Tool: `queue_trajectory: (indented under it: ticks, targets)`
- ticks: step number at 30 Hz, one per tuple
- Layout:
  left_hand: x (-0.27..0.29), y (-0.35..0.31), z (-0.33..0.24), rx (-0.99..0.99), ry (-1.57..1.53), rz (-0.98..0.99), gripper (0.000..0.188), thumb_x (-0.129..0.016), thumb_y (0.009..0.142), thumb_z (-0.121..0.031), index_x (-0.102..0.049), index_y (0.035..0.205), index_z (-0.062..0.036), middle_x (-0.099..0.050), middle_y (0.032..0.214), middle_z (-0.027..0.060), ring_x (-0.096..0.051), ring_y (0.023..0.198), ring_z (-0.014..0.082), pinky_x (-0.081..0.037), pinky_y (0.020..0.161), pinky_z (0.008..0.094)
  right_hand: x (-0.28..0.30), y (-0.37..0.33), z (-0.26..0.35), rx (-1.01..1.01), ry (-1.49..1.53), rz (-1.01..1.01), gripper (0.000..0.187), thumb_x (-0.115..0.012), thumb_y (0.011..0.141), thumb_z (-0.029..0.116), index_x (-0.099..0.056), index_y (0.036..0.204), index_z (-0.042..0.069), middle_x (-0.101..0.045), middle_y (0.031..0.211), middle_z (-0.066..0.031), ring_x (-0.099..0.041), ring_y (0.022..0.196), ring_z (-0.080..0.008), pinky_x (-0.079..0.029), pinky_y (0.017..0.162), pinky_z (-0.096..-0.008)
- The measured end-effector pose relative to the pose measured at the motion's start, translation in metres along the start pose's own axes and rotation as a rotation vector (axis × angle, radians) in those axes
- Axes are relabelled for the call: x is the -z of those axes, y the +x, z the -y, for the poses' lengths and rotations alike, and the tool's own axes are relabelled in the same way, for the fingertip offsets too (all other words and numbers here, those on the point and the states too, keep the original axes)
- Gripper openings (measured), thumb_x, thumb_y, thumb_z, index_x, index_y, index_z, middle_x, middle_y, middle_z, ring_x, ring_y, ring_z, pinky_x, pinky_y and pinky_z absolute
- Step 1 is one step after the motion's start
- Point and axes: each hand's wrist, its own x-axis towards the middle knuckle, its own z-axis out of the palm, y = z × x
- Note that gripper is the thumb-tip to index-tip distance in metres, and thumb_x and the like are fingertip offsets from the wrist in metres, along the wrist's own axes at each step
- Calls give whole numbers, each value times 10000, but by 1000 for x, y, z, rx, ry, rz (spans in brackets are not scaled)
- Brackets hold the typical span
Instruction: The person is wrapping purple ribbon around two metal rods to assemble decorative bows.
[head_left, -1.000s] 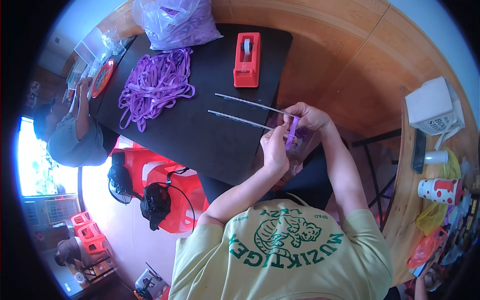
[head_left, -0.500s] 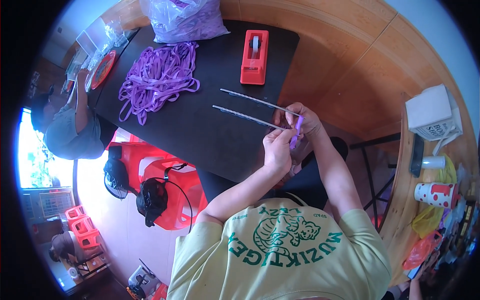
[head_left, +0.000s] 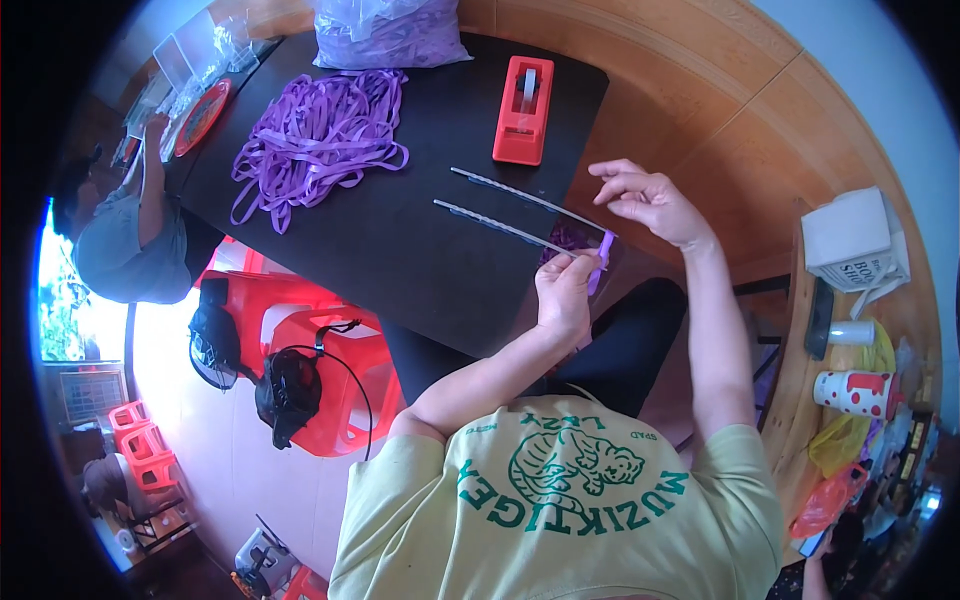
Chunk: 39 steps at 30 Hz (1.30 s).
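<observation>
Left hand (head_left: 564,292): pinching purple ribbon (head_left: 603,262) against one of two rods (head_left: 490,222). Right hand (head_left: 652,206): half-open, empty. Ribbon spans rods; ribbon heap (head_left: 312,140), ten o'clock, seemingly remaining.

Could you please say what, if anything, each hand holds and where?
The left hand pinches the purple ribbon at the lower rod's end; the right hand holds nothing.

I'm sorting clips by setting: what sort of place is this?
Probably an informal workroom, though it might be a home: a heap of purple ribbon and a bulging plastic bag share a black table with a red tape dispenser.
</observation>
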Motion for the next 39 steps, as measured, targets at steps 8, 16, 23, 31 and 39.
queue_trajectory:
  ticks: [8, 16, 23, 31, 39]
  targets:
    - [-1, 2, 1, -3, -13, 4, 114, -573, 792, 1, -672, 844, 23, -666, 820, 83, -599, 757, 132, -457, 754, 254, -35, 17, 60, -167, -1077, 501, 128, -636, 820, 126, -691, 920, 184, -209, 1512, -111, -150, 1392, -319, -234, 1005, -632]
    - [-2, -2, -2, -2, -8, 16, 95, -583, 801, -16, -672, 775, -40, -616, 742, -9, -500, 662, 55, -395, 634, 207, -41, 27, 57, -182, -1088, 601, 50, -625, 761, 93, -643, 765, 140, -217, 1517, -133, -136, 1399, -332, -212, 1003, -589]
    - [-4, -2, -4, 10, -12, 17, 86, -589, 801, -21, -667, 771, -37, -606, 734, -17, -480, 646, 44, -376, 616, 198, -41, 26, 57, -135, -1084, 570, 68, -601, 748, 78, -580, 690, 105, -250, 1501, -141, -158, 1389, -332, -216, 995, -578]
    - [-3, 0, -3, 13, -31, 37, 86, -596, 812, -33, -663, 759, -38, -601, 710, -24, -459, 612, 28, -344, 567, 182, -42, 17, 48, -19, -1048, 525, 75, -611, 728, 42, -582, 707, 108, -290, 1477, -140, -190, 1373, -323, -243, 966, -531]
    - [-5, -2, -6, 29, -40, 72, 78, -607, 822, -53, -657, 769, -26, -643, 743, 23, -502, 619, 42, -363, 576, 186, -32, 4, 49, 119, -956, 413, 66, -612, 779, 93, -601, 715, 101, -314, 1445, -120, -212, 1358, -316, -253, 997, -502]
